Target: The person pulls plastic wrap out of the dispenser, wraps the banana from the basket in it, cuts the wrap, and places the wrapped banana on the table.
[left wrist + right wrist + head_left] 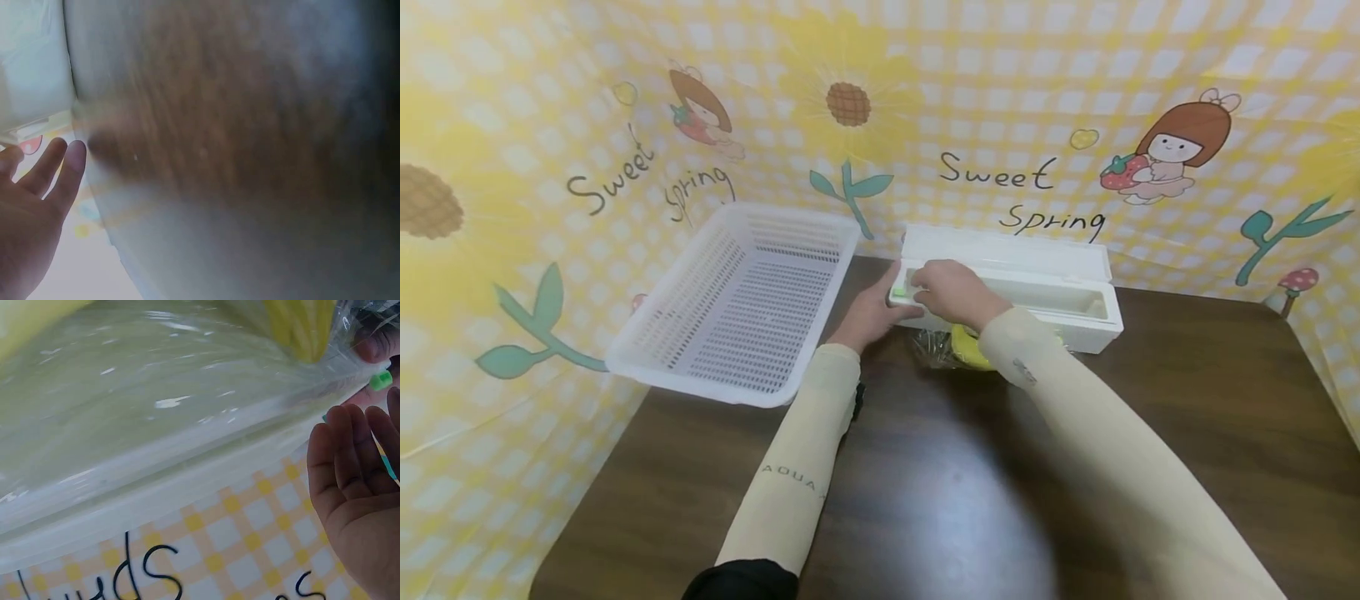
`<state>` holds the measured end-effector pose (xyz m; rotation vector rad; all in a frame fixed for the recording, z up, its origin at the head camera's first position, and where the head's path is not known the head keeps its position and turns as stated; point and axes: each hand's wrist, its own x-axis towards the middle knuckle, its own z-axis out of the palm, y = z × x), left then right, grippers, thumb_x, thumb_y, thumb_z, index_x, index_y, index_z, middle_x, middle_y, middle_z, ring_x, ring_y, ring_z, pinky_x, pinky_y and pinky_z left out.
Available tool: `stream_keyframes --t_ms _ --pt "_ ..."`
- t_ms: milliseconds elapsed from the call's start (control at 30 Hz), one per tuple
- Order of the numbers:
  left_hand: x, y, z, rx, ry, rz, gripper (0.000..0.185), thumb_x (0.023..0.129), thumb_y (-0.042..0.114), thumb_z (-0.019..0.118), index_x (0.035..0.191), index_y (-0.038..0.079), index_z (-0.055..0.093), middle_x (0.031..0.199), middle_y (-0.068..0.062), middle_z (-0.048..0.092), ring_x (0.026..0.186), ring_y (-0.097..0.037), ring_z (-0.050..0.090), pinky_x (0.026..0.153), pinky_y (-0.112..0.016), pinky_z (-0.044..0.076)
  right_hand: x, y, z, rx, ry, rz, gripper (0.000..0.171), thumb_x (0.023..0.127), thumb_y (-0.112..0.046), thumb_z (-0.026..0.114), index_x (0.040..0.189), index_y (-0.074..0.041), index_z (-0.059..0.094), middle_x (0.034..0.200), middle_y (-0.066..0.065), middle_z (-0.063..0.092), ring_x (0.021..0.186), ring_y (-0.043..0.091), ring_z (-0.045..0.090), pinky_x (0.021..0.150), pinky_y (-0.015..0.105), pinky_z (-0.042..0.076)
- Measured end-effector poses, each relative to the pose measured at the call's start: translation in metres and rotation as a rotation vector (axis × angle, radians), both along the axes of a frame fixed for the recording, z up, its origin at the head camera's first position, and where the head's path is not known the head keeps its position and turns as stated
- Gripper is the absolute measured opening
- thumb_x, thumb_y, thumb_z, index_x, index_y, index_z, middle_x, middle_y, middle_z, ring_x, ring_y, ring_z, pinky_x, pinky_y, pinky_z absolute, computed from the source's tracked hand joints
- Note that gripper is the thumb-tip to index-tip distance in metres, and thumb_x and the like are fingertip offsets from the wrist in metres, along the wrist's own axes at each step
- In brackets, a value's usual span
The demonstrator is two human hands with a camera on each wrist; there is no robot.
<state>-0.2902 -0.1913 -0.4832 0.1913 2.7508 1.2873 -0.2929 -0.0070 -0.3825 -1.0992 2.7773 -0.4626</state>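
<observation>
1. A long white dispenser box point(1015, 287) lies across the far side of the dark wooden table point(925, 500), its lid open and leaning toward the backdrop, its trough facing up.
2. Both hands meet at the box's left end. The left hand point(868, 312) rests against that end with fingers straight and close together; the left wrist view shows 2 fingertips point(75, 156) extended side by side.
3. The right hand point(951, 292) lies over the front rim near the left end. In the right wrist view its fingers point(350, 444) are straight and held together, palm open; whether they press on anything I cannot tell. A small green piece point(380, 380) shows just beyond them.
4. A yellow item in clear wrap point(962, 346) sits on the table just in front of the box, partly hidden under the right forearm.
5. A white perforated basket point(737, 304) stands to the left, tilted, with its left side off the table and against the backdrop; its near corner hangs past the table's left edge.
6. The box almost touches the rear backdrop; a narrow gap separates basket and box.
7. The widest open tabletop is the near half and the right side.
8. Readable writing: "Sweet Spring" twice on the yellow checked backdrop point(1075, 100), and "AQUA" on the left sleeve point(790, 479).
</observation>
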Motion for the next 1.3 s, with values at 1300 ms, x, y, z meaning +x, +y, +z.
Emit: stream_keyframes --t_ms 1300 --pt "0.005 0.001 0.004 -0.012 -0.017 0.030 0.103 0.082 0.071 0.068 0.162 0.040 0.012 0.163 -0.004 0.031 0.131 -0.031 0.051 0.111 -0.050 0.037 -0.011 -0.022 -0.022 -0.239 -0.126 -0.211 0.017 0.093 -0.007 0.062 0.095 -0.001 0.078 0.097 0.010 0.075 0.092 0.027 0.066 0.086 0.037 0.053"
